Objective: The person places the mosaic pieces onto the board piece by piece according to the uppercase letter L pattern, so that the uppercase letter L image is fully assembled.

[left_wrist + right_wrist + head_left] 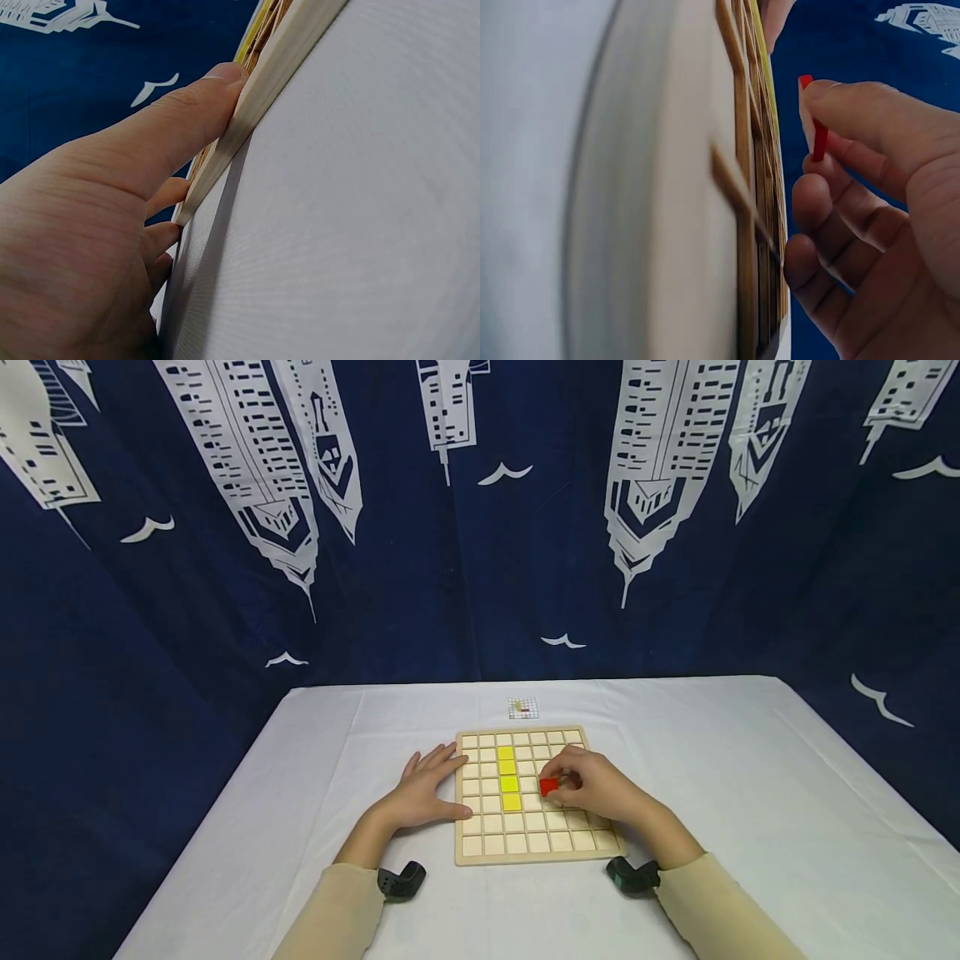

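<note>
A square wooden grid board [487, 859] lies on the white table. Four yellow tiles would read as one column on it; several yellow tiles [510, 783] fill adjoining cells left of its middle. Between thumb and fingers my right hand [600, 787] pinches a thin red square tile [550, 786], over the cells right of the yellow column. The right wrist view shows this red tile [820, 141] held on edge, apart from the board. With fingers spread, my left hand [420, 792] rests at the board's left edge, its thumb [225, 75] touching the rim.
Just behind the board lies a small printed card [522, 708] with a coloured grid pattern. A white cloth covers the table [750, 777]. Behind it hangs a dark blue curtain [465, 568] with white building prints. Each wrist wears a black device [402, 882].
</note>
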Available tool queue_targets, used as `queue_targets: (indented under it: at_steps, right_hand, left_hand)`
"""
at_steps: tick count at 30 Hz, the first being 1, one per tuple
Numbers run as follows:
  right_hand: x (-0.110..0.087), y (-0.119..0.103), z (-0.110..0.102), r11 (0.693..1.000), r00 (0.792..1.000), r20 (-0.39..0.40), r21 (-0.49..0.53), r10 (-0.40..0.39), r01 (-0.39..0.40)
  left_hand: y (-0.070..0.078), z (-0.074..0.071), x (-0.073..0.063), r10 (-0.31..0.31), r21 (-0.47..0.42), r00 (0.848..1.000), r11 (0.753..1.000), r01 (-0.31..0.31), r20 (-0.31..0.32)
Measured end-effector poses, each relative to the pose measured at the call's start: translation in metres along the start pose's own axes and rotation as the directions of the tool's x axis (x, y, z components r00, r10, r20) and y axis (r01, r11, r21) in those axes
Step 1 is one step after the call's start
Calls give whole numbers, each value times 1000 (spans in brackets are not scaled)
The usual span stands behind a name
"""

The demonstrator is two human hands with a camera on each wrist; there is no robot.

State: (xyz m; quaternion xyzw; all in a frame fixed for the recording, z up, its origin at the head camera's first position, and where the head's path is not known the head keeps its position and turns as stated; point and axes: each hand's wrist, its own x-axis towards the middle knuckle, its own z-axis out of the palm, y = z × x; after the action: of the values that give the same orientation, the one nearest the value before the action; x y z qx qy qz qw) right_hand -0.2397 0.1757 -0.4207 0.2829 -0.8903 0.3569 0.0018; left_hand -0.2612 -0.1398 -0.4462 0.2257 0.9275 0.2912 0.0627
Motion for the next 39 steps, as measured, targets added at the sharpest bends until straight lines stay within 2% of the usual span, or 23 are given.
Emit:
queue_targets:
  at_steps: [5, 15, 39]
  right_hand:
    - [2, -6, 7, 1000, 1000, 15, -30, 3, -2]
    - [4, -11, 20, 992, 1000, -11, -124, 19, -21]
    - [3, -13, 23, 994, 1000, 4, -113, 4, -4]
  left_hand:
    - [0, 0, 0, 3, -10, 1000, 1000, -3, 3]
    - [1, -2, -2, 11, -9, 1000, 1000, -11, 6]
    - [3, -3, -2, 4, -4, 1000, 1000, -4, 17]
